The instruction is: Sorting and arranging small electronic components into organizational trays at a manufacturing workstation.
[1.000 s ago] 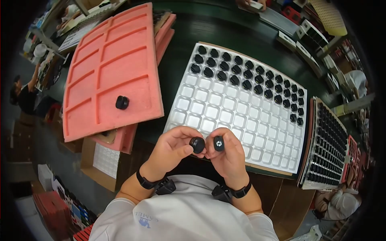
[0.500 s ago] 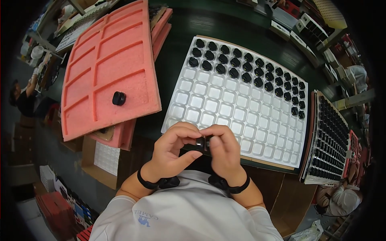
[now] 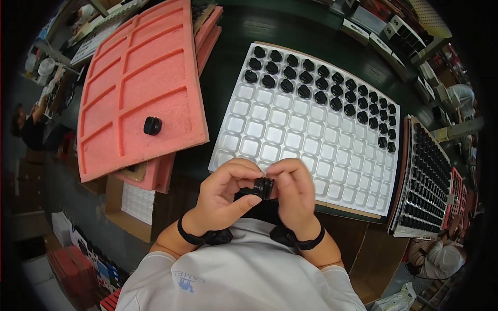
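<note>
In front of my chest, my left hand (image 3: 223, 194) pinches a small black ribbed cylindrical part (image 3: 263, 188) between thumb and fingers. Curled around the right end of that part are the fingers of my right hand (image 3: 295, 194); their exact contact is partly hidden. Just beyond my hands lies a white moulded tray (image 3: 251, 147) with rows of square pockets. Similar black parts (image 3: 305, 77) fill its far rows and a few pockets at the right, while the nearer pockets hold nothing. One more black part (image 3: 152, 126) rests on a pink foam tray (image 3: 155, 67) to the left.
More pink foam (image 3: 207, 39) is stacked beneath the foam tray. At the right edge stands a stack of trays filled with black parts (image 3: 425, 181). Cardboard boxes (image 3: 129, 207) sit low at the left and below the table's right side. Other people are in the background.
My right hand has shifted slightly right and its fingers have loosened, so more of the ribbed black part shows. My left hand keeps its hold. The view has moved slightly.
</note>
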A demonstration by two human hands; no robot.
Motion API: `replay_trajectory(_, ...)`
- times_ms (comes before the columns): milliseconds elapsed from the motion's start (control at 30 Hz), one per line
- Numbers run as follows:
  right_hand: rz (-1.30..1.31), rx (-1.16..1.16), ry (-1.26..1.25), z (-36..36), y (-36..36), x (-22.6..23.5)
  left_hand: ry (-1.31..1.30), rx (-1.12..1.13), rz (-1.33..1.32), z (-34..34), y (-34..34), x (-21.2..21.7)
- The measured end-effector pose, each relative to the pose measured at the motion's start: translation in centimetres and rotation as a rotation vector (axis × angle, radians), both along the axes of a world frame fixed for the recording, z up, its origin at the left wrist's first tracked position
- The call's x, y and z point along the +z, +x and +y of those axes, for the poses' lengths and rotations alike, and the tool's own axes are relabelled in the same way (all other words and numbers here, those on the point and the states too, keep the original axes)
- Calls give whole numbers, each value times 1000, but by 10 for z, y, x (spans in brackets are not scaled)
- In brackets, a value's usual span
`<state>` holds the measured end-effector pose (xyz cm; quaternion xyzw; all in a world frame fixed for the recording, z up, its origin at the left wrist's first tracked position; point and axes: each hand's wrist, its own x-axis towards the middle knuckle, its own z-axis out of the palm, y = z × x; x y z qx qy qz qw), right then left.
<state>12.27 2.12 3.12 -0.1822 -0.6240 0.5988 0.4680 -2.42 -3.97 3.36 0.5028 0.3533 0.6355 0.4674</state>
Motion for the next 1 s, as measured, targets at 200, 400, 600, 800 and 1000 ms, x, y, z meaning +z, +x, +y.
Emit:
replay_trajectory(200,-123,-64,164,-1,-3,1,24,-17,-11,-1,-2,-3)
replay_trajectory(400,77,71,-155,1,2,-3,53,23,52,1,2,0)
replay_trajectory(600,-103,29,89,-2,3,-7,17,-4,16,-2,2,-3)
replay_trajectory(800,132,151,-266,0,3,6,55,14,44,0,1,-3)
replay_trajectory(1000,107,240,-148,9,9,-3,18,5,-7,1,1,2)
